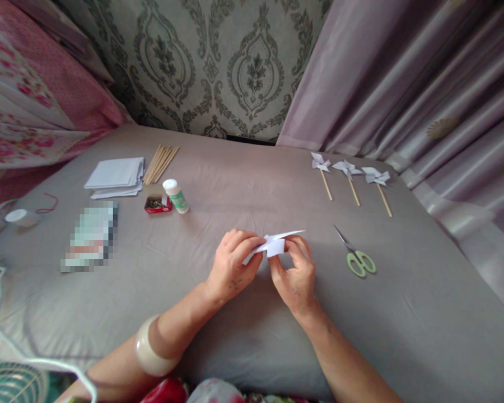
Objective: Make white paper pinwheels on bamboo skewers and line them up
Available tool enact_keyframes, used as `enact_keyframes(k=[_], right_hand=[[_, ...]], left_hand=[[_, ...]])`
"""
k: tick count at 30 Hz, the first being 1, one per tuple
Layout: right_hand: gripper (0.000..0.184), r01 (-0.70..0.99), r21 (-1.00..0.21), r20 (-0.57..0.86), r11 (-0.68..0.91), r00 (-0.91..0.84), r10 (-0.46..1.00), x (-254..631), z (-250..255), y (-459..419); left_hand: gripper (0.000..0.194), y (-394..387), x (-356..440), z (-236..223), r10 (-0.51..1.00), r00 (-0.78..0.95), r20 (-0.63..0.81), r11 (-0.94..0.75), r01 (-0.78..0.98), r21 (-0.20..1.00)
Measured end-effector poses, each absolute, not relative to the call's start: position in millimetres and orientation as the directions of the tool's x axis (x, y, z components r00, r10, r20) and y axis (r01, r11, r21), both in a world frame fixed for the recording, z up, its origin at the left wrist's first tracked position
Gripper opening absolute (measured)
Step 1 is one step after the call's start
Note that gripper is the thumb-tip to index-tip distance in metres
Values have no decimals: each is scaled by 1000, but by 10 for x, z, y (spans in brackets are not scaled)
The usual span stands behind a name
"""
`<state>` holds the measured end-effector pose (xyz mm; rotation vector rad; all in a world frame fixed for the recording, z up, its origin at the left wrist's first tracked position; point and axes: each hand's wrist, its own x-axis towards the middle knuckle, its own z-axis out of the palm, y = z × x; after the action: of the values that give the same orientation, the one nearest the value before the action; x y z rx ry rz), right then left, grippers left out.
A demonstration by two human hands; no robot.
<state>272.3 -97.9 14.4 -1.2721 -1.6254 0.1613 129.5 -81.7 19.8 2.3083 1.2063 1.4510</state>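
Observation:
A white paper pinwheel head (276, 246), with its blades partly folded, is held up between both hands above the grey sheet. My left hand (236, 260) pinches its left side between thumb and fingers. On the other side my right hand (294, 271) grips the paper, thumb below and fingers behind. One pointed blade sticks out to the upper right over the right fingers. Part of the paper is hidden by the fingers. To the right of my right hand lie scissors (355, 256) with light green handles.
Three pinwheels on sticks (348, 170) lie at the back right. At the left are a paper stack (115, 174), wooden sticks (161, 163), a red box of small metal pieces (158, 204), an upright glue stick (176, 197) and a blurred packet (91, 235). A white cable (8, 336) runs along the left edge.

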Motion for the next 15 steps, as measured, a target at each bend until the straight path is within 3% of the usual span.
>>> enact_keyframes(k=[5, 15], right_hand=[[5, 614, -643, 620, 457, 68, 782, 2729, 139, -980], [7, 671, -565, 662, 480, 20, 749, 2763, 136, -966]], left_hand=[[18, -811, 1278, 174, 605, 271, 749, -729, 567, 384], [17, -807, 1262, 164, 586, 306, 751, -730, 603, 323]])
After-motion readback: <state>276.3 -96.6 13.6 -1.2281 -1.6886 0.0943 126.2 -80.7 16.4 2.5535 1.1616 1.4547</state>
